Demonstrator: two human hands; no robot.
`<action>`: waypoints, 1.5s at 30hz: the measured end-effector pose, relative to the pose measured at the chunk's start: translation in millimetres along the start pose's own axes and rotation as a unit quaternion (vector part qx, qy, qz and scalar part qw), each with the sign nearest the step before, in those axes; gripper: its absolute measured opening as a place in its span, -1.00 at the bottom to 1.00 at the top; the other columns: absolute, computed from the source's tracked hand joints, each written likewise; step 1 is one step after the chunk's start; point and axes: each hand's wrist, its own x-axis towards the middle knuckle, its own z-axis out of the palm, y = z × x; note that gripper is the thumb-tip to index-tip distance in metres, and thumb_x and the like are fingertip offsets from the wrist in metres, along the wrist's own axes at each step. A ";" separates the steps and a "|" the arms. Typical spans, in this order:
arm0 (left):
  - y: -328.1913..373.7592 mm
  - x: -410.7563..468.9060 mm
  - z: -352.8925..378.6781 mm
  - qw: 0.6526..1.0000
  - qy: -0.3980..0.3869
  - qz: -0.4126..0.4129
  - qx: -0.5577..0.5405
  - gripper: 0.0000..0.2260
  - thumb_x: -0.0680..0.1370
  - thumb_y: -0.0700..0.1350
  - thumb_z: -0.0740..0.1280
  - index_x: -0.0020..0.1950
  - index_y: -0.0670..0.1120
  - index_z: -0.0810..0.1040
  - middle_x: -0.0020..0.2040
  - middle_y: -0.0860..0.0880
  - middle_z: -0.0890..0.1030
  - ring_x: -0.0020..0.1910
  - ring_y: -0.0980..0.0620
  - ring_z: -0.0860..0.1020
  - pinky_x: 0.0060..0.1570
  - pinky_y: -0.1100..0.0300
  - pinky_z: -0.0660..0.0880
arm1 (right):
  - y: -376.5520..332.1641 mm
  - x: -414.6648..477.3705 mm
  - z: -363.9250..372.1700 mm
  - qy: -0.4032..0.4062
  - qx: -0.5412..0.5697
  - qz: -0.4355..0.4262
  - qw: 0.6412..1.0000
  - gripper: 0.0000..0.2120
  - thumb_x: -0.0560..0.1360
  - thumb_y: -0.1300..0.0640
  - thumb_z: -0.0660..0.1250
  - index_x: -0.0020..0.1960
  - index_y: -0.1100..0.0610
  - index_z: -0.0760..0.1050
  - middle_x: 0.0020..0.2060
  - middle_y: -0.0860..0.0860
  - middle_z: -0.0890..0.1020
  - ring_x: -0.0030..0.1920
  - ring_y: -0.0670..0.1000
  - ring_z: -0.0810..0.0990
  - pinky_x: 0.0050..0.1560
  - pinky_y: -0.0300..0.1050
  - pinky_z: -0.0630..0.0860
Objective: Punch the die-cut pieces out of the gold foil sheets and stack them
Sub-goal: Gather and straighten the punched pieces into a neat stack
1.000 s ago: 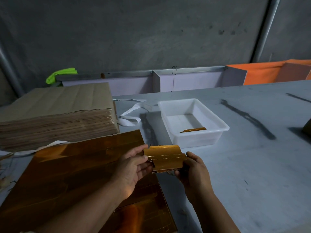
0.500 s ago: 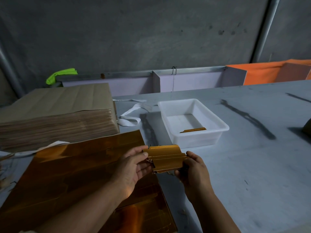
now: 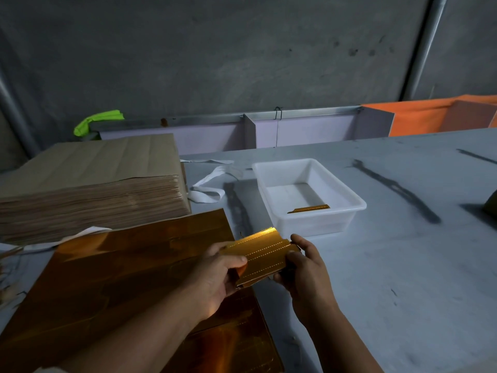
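Observation:
A small stack of gold die-cut pieces (image 3: 265,255), scored with dotted lines, is held above the table between both hands. My left hand (image 3: 215,275) grips its left end, thumb on top. My right hand (image 3: 304,267) pinches its right end. Under my left arm lies a large gold foil sheet (image 3: 121,286), flat on the table. A single gold strip (image 3: 309,209) lies inside the white plastic tray (image 3: 349,208) just beyond my hands.
A thick pile of brown paper sheets (image 3: 88,189) sits at the back left, with a white strap (image 3: 209,189) beside it. The grey table (image 3: 403,265) stretches to the right. An orange bin (image 3: 435,117) and a lilac divider (image 3: 309,130) stand along the far edge.
The gold stack has tilted, its far edge lifting and catching the light. Both hands keep their hold in nearly the same place.

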 end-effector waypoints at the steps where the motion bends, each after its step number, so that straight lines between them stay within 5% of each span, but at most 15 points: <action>1: -0.1 0.6 0.7 1.000 0.005 0.003 0.001 -0.61 0.47 -0.30 0.39 0.22 0.03 0.49 0.11 -0.13 0.60 0.02 -0.12 0.62 -0.29 0.13 0.52 | 0.0 -1.1 0.0 -0.015 0.011 0.000 1.000 -0.68 0.65 0.20 0.21 0.33 -0.09 0.38 0.11 0.14 0.56 -0.01 0.22 0.66 -0.22 -0.04 0.66; 5: 2.5 2.8 2.0 0.998 0.027 0.004 -0.064 -0.64 0.49 -0.35 0.36 0.18 0.01 0.51 0.09 -0.15 0.60 0.02 -0.13 0.62 -0.31 0.14 0.58 | -3.8 -5.8 -1.5 -0.145 -0.007 0.012 0.989 -0.43 0.46 -0.04 0.47 0.40 0.00 0.34 -0.05 0.16 0.66 -0.07 0.14 0.68 -0.12 -0.10 0.60; 9: 3.9 5.5 0.1 0.991 0.052 -0.002 -0.125 -0.64 0.51 -0.37 0.35 0.23 -0.04 0.50 0.11 -0.21 0.60 0.03 -0.18 0.63 -0.29 0.12 0.60 | -1.0 -7.0 -0.9 -0.181 -0.055 0.007 0.982 -0.32 0.33 0.10 0.59 0.36 -0.14 0.38 -0.01 0.11 0.69 0.04 0.11 0.69 -0.05 -0.11 0.63; 12: 4.7 6.3 -1.7 0.987 0.055 -0.001 -0.148 -0.60 0.51 -0.37 0.35 0.28 -0.04 0.48 0.14 -0.23 0.59 0.05 -0.19 0.63 -0.30 0.12 0.61 | 4.6 -5.4 -0.8 -0.201 -0.054 0.035 0.978 -0.10 0.33 0.13 0.56 0.52 -0.13 0.16 0.09 -0.01 0.70 0.14 0.07 0.67 0.07 -0.02 0.56; 15: 4.0 5.9 0.5 0.989 0.048 0.003 -0.142 -0.60 0.51 -0.36 0.35 0.29 -0.04 0.48 0.13 -0.21 0.59 0.04 -0.18 0.62 -0.36 0.14 0.59 | 9.3 -8.4 3.8 -0.256 -0.103 0.037 0.961 -0.37 0.35 0.05 0.57 0.36 -0.08 0.43 0.09 0.07 0.69 0.11 0.09 0.67 0.16 0.05 0.56; 19: 0.4 4.8 4.7 0.992 0.034 -0.005 -0.124 -0.59 0.53 -0.35 0.34 0.32 -0.03 0.46 0.16 -0.20 0.58 0.09 -0.19 0.60 -0.33 0.09 0.59 | 16.4 -10.7 10.5 -0.235 -0.097 0.018 0.967 -0.58 0.31 0.08 0.56 0.14 -0.01 0.58 -0.13 0.09 0.62 -0.06 0.07 0.65 0.03 -0.02 0.57; 29: 0.5 -0.7 3.5 0.992 0.023 -0.014 -0.124 -0.63 0.51 -0.36 0.33 0.23 0.00 0.49 0.13 -0.21 0.58 0.02 -0.18 0.62 -0.34 0.10 0.60 | 12.6 -9.2 2.8 -0.244 -0.076 0.022 0.967 -0.58 0.40 0.03 0.48 0.23 0.05 0.53 0.03 0.21 0.63 0.09 0.23 0.62 0.22 0.17 0.50; 35: 2.2 -8.4 5.4 0.988 0.023 -0.060 -0.143 -0.73 0.50 -0.36 0.34 0.14 -0.09 0.56 -0.01 -0.24 0.61 -0.33 -0.05 0.60 -0.54 0.25 0.52 | 3.0 -9.6 -0.8 -0.213 0.019 0.006 0.977 -0.48 0.43 -0.01 0.43 0.36 -0.11 0.39 0.15 0.11 0.67 0.04 0.15 0.66 -0.11 -0.10 0.50; 45: -1.7 -7.1 4.4 0.989 0.057 -0.068 -0.122 -0.65 0.48 -0.34 0.39 0.16 0.01 0.52 0.10 -0.25 0.55 -0.27 -0.06 0.60 -0.56 0.27 0.50 | 5.4 -10.7 -0.3 -0.185 0.018 -0.023 0.982 -0.48 0.40 0.01 0.53 0.28 -0.05 0.41 0.07 0.20 0.66 -0.03 0.19 0.66 -0.18 -0.13 0.54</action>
